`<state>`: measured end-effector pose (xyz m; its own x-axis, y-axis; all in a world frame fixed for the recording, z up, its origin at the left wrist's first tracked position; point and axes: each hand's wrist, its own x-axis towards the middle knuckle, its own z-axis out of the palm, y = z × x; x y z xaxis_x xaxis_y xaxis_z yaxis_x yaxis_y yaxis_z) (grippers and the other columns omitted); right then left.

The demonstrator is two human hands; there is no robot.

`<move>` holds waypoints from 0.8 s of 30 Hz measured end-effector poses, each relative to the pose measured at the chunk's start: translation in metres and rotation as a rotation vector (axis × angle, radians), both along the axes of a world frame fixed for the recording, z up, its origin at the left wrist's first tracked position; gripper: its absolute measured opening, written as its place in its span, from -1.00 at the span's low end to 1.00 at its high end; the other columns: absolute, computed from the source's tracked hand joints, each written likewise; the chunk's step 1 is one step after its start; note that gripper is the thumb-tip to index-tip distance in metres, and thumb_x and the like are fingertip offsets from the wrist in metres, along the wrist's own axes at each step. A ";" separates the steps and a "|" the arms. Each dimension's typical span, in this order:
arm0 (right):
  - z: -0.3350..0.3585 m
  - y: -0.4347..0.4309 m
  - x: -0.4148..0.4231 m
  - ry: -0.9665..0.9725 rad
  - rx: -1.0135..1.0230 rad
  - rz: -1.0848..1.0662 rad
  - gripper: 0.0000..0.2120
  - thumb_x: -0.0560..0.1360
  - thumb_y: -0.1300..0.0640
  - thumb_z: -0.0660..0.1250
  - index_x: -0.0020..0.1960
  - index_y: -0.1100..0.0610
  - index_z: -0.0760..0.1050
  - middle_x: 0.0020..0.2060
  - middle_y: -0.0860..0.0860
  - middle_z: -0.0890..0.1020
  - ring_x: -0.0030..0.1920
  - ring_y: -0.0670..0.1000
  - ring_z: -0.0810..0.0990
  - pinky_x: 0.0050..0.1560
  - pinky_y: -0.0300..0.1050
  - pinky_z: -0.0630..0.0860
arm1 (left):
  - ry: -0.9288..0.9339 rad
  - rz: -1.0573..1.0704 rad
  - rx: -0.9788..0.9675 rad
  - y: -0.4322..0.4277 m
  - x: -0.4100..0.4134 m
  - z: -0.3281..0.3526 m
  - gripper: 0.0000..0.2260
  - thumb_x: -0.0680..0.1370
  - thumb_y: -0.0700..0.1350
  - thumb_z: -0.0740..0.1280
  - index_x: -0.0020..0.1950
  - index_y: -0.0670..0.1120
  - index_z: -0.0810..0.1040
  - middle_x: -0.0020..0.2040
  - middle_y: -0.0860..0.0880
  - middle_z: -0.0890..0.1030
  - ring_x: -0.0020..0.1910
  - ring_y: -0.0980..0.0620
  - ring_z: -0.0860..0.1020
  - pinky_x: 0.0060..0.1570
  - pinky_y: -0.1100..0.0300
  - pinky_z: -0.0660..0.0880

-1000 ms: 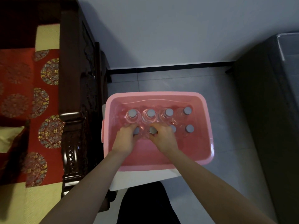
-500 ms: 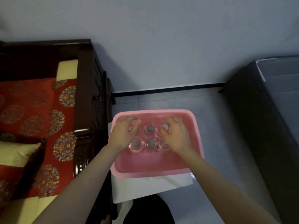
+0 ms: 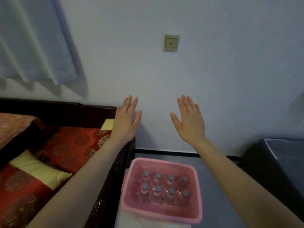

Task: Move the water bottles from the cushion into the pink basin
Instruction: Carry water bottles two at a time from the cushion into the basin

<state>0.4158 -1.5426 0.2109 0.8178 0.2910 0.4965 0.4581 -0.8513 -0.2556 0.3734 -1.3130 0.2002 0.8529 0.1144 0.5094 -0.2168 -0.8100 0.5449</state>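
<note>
The pink basin (image 3: 164, 213) stands on a white surface at the bottom centre. Several clear water bottles (image 3: 164, 188) with grey caps stand upright inside it in two rows. My left hand (image 3: 125, 120) is raised well above the basin, fingers straight, holding nothing. My right hand (image 3: 189, 118) is raised beside it, palm spread and empty. The red patterned cushion (image 3: 69, 145) lies at the left with no bottle visible on it.
A dark carved wooden sofa frame (image 3: 102, 203) runs between the cushion and the basin. A yellow and red pillow (image 3: 41, 171) lies on the seat. A dark cabinet (image 3: 276, 162) stands at the right. A curtain (image 3: 36, 43) hangs at upper left, a wall plate (image 3: 171, 42) above.
Both hands left the bottles in the basin and rose up in front of the wall with fingers spread. The view tilted upward, so the basin now sits low in the frame.
</note>
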 end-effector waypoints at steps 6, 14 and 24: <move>0.038 0.028 -0.041 0.030 0.135 0.185 -0.43 0.64 -0.07 0.07 0.56 0.13 0.05 0.57 0.04 0.09 0.56 -0.01 -0.02 0.55 -0.02 -0.09 | -0.045 0.209 -0.087 0.042 -0.084 0.053 -0.51 0.65 0.01 0.11 0.55 -0.06 0.13 0.56 -0.05 0.16 0.54 0.02 0.08 0.50 -0.02 0.05; 0.032 0.129 -0.108 0.165 0.209 0.498 -0.42 0.60 -0.09 0.18 0.55 0.05 0.11 0.56 -0.04 0.12 0.54 -0.04 0.05 0.51 0.00 0.11 | -0.075 0.554 -0.159 0.157 -0.242 0.066 -0.49 0.63 0.07 0.15 0.55 0.02 0.12 0.55 0.04 0.19 0.51 0.02 0.18 0.42 0.07 0.22; 0.021 0.317 -0.220 0.610 0.568 0.853 -0.57 0.45 -0.05 0.43 0.20 -0.38 0.35 0.25 -0.25 0.43 0.31 -0.21 0.36 0.25 -0.20 0.30 | -0.267 0.835 -0.643 0.268 -0.460 0.033 -0.64 0.55 -0.12 0.35 0.34 -0.02 0.44 0.23 -0.03 0.56 0.22 0.04 0.53 0.11 0.20 0.44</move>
<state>0.1957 -1.2252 0.2315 0.6127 0.7198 0.3265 0.4933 -0.0255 -0.8695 -0.0862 -1.0451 0.2337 0.2532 0.9183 0.3045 0.0958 -0.3370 0.9366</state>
